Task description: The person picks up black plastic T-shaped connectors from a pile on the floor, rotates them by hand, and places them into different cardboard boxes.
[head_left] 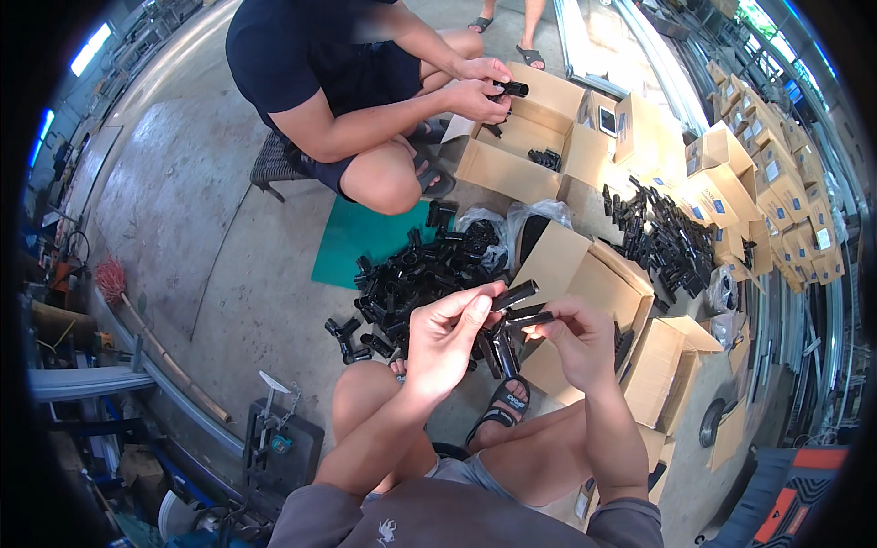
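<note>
Between my two hands, above my sandalled foot, is a glossy black branched pipe fitting [501,351] with several tube arms. My left hand [448,338] is closed on its left side, the thumb pressed over the fingers. One tube arm sticks out to the right beyond those fingers. My right hand [583,345] pinches the end of another arm between thumb and fingertips. Whether the arms are all one piece I cannot tell. Just beyond my hands lies a heap of similar black fittings [411,279], partly on a green sheet [343,245].
Across from me a person [315,100] on a low stool handles a black fitting over an open carton [507,171]. More open cartons [676,356] stand at my right. A second black pile [662,237] and stacked boxes [790,201] are farther right. At left lies a broom [169,352].
</note>
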Tool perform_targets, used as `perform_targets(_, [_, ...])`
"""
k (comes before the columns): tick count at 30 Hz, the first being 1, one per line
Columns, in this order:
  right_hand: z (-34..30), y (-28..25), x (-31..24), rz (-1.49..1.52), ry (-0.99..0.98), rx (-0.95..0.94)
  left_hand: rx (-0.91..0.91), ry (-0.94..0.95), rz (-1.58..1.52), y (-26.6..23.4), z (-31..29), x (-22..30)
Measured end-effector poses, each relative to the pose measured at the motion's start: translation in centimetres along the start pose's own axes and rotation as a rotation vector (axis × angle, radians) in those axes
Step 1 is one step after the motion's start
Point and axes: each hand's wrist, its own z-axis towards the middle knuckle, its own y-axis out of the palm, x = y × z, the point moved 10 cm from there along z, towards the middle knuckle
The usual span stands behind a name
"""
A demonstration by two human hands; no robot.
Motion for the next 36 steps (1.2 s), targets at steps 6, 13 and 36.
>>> perform_targets(6, [0.4, -0.1, 1.9, 0.037, 0.041, -0.017, -0.012, 0.001, 0.004, 0.0, 0.2, -0.3])
perform_targets(13, [0.8, 0.6, 2.4, 0.041, 0.060, -0.017, 0.043, -0.184, -0.187, -0.4, 0.4, -2.1])
perform_targets(36, [1.3, 0.3, 1.9, 0.041, 0.101, 0.040, -0.034, -0.395, -0.305, 0.7, 0.2, -4.5])
